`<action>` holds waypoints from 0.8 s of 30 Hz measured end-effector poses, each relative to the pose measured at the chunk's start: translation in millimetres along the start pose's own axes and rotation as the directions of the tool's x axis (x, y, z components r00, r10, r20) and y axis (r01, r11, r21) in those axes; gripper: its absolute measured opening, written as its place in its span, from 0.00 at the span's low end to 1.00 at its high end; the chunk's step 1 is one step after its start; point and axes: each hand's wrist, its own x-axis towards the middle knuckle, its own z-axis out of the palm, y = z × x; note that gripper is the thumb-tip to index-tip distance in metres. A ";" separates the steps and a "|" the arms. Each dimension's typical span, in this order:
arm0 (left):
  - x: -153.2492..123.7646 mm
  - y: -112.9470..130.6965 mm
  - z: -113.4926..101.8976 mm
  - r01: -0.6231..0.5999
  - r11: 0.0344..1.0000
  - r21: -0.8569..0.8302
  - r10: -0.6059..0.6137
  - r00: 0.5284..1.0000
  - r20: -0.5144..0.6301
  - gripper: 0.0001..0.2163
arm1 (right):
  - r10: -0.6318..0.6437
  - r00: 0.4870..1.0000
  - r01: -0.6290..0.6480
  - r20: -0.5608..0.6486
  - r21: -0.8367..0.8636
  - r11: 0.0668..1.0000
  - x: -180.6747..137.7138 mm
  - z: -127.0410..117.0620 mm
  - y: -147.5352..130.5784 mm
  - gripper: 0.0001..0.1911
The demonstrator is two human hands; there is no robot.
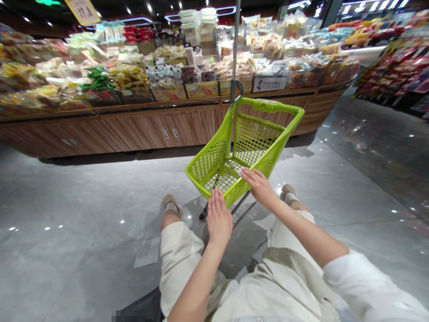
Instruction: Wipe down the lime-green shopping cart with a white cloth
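A lime-green shopping cart (209, 161) stands between my feet, its lattice basket holding nothing that I can see. My left hand (220, 219) is at the basket's near corner, fingers stretched out and side by side, palm down. Whether it touches the rim or hovers just over it, I cannot tell. Along the near right edge of the basket lies my right hand (258, 185), with its fingers extended over the rim and not wrapped round it. A grey pole (235, 49) with a hook-like piece rises by the cart's far left corner.
Beyond the cart runs a wood-panelled display counter (140, 127), piled with packaged snacks (164, 78). A price sign (83, 11) hangs upper left. More racks of packets (390, 67) stand at right. The floor (83, 214) is glossy grey tile.
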 end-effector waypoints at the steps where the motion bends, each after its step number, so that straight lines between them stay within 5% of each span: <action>1: 0.0 0.3 -0.4 0.000 1.000 -0.006 0.000 1.000 -0.005 0.40 | 0.069 0.998 -0.069 -0.005 -0.030 0.997 2.9 -3.9 16.4 0.40; 4: 0.0 1.5 -0.6 0.001 1.000 -0.012 -0.002 1.000 -0.013 0.40 | 0.217 0.976 -0.219 -0.030 -0.085 0.972 9.1 -11.0 41.1 0.40; 7: -0.4 2.4 0.4 0.015 1.000 -0.008 -0.015 1.000 -0.023 0.40 | 0.250 0.967 -0.254 -0.058 -0.085 0.964 7.8 -5.5 19.2 0.40; 12: -1.7 0.3 5.1 0.011 1.000 -0.002 -0.011 1.000 -0.021 0.40 | 0.014 1.000 -0.014 -0.019 0.007 1.000 -9.8 12.9 -68.8 0.37; 15: -1.6 -0.5 6.9 0.008 1.000 0.002 -0.008 1.000 -0.015 0.41 | -0.101 0.995 0.101 0.004 0.046 0.994 -15.8 14.5 -94.2 0.34; 19: -0.8 1.1 3.9 0.007 1.000 -0.023 -0.008 1.000 -0.023 0.41 | -0.128 0.992 0.127 0.006 0.032 0.991 -10.7 6.9 -62.2 0.37; 24: -0.5 2.7 0.3 0.009 1.000 -0.026 -0.010 1.000 -0.027 0.39 | 0.124 0.990 -0.129 -0.068 -0.066 0.989 2.3 -5.5 19.9 0.39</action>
